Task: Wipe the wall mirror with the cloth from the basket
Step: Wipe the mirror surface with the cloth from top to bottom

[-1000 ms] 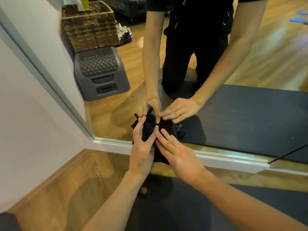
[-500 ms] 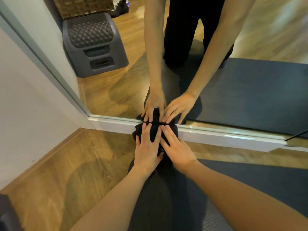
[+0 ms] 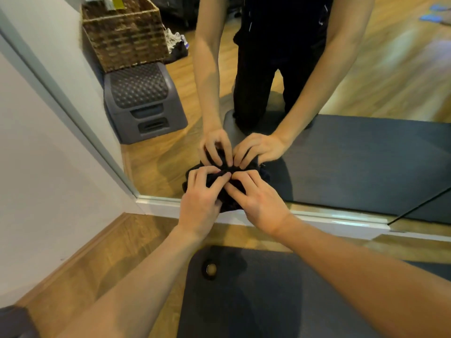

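Two bare hands press one bunched black cloth point(image 3: 230, 189) against the lower part of the wall mirror point(image 3: 366, 152), just above its white bottom frame. Only the head view is given. Cloth is crumpled into a wad, so no clear long axis; it reads slightly wider left-right than tall, and no end points anywhere definite. Most of it is hidden under the fingers, edges merge with its own dark reflection, so its outline is hard to make out.

Left hand point(image 3: 200, 206) comes in from near left, forearm angled up toward the glass, back of hand to the camera, fingers curled and clamped into the left side of the cloth. Right hand point(image 3: 261, 206) comes from near right, forearm cut off at the frame's right edge, fingers bent and gripping the right side of the cloth. Fingertips of both hands meet at the middle of the wad. Thumbs mostly hidden.

Mirror reflects both hands, the arms, and a dark-clothed torso cut off at the top. Reflected far left: woven basket point(image 3: 124, 32) sitting on a grey step stool point(image 3: 144, 101); basket contents too blurred to tell. Dark floor mat point(image 3: 268, 301) lies near, on the wood floor point(image 3: 97, 264), with a small round object point(image 3: 210, 269) on it, unclear what.
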